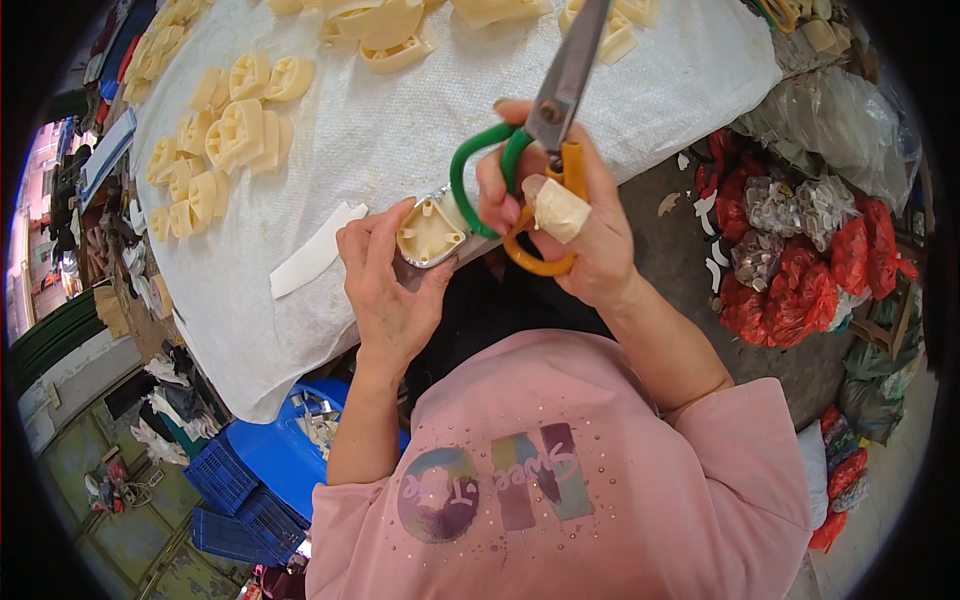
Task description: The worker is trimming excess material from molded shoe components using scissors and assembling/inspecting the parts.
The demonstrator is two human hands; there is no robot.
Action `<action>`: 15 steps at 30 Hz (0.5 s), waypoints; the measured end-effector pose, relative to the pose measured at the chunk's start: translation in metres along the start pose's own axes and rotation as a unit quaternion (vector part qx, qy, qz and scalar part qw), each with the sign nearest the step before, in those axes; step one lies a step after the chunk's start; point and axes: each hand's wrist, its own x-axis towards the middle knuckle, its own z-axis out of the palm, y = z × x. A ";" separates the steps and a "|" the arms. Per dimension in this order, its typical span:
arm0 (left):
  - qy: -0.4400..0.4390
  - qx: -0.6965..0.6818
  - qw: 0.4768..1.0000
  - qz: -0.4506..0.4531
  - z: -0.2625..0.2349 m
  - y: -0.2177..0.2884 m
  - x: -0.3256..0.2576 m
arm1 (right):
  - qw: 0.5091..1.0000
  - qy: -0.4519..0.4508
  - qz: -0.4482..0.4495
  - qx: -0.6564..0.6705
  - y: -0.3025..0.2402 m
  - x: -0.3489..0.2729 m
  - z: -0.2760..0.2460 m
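Note:
At the table's near edge, my left hand (388,290) grips a small cream plastic part (430,233) with rounded corners and a silvery rim, its hollow side facing up. My right hand (600,240) is closed round a pair of scissors (550,118) with one green and one orange handle loop. The blades point up and away from me, and look closed. A pale wrapping (562,212) covers one digit of that hand. Just left of my left hand lies a white strip (315,255) on the white woven sheet (390,130).
Cream plastic parts (240,135) stand in groups on the sheet's left, with more cream pieces (380,25) along the far side. A blue tub (275,455) and blue baskets (240,520) are below left. Red plastic bags (795,290) lie on the right.

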 end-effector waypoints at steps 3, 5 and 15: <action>0.000 0.003 1.000 0.002 -0.001 0.001 0.000 | 0.997 -0.011 -0.074 -0.014 -0.021 0.016 0.009; -0.001 -0.004 1.000 0.003 -0.002 0.001 0.001 | 0.988 0.032 -0.136 -0.062 0.003 0.023 0.009; -0.007 -0.014 1.000 -0.012 -0.002 0.002 0.001 | 0.999 0.020 -0.036 -0.010 -0.006 0.032 0.018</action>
